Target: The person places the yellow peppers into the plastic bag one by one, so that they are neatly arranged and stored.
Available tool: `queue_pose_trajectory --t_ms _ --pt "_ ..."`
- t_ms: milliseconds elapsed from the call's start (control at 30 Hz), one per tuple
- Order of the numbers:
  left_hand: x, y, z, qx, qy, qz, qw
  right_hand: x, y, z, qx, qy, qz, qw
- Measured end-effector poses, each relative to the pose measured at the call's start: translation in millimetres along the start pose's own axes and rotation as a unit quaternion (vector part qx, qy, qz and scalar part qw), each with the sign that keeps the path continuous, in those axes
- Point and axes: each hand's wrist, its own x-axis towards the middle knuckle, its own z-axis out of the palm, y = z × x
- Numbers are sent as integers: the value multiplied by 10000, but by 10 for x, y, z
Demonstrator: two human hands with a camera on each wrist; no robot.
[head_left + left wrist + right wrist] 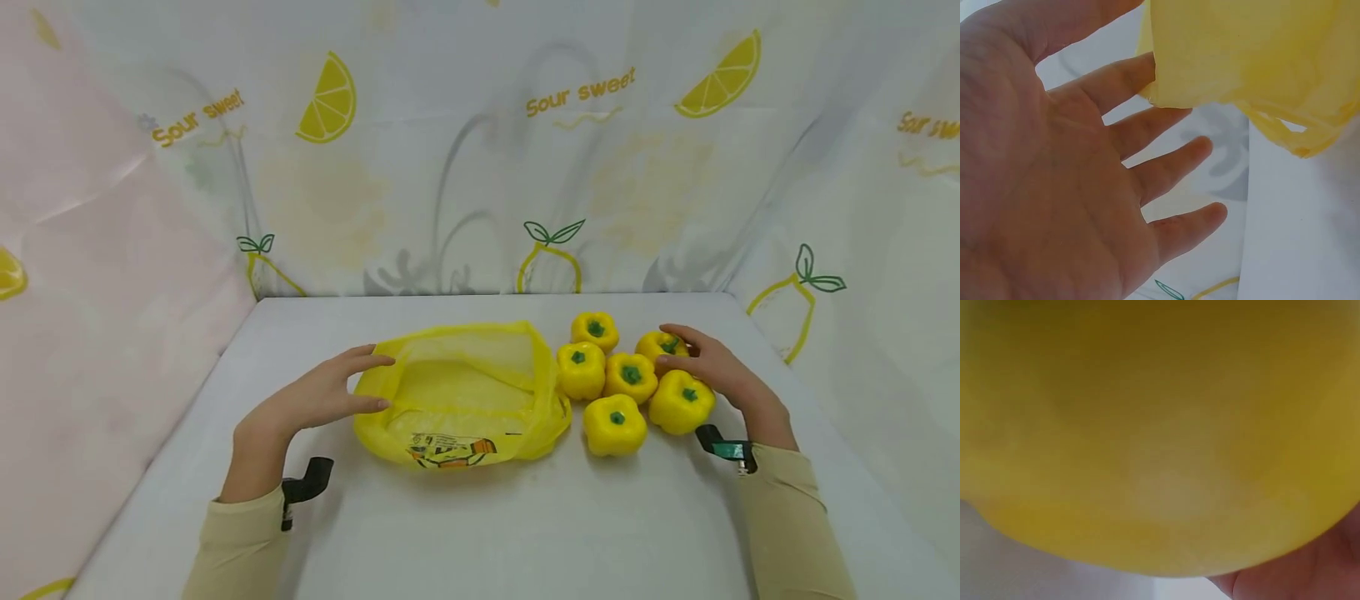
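Note:
A translucent yellow plastic bag (pixel 457 400) lies on the table with its mouth spread wide. At its left edge is my left hand (pixel 318 400), fingers spread and loosely straight. In the left wrist view the fingertips meet the edge of the bag (pixel 1241 50). On the right, my right hand (pixel 716 367) curves its fingers and thumb round the back-right yellow bell pepper (pixel 654 342), which stands among the group. A nearer yellow bell pepper (pixel 681 403) sits just below that hand. Yellow skin of a pepper (pixel 1166 437) fills the right wrist view, hiding most of the fingers.
Several more yellow bell peppers (pixel 615 425) with green stems stand between the bag and my right hand. The white table (pixel 525 533) ends at a lemon-print cloth backdrop (pixel 465 167), with cloth on both sides too.

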Motion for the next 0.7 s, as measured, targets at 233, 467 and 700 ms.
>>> queue_pose_trajectory --t_ms 233,467,700 --pt "23 -4 13 -54 17 -66 10000 38 -8 8 84 67 110 9999" --pt "55 -36 43 -23 -18 -80 10000 34 -56 28 33 428 180 9989" --pt "84 -36 42 -96 -57 -104 9999 42 -28 14 1 677 124 9976"
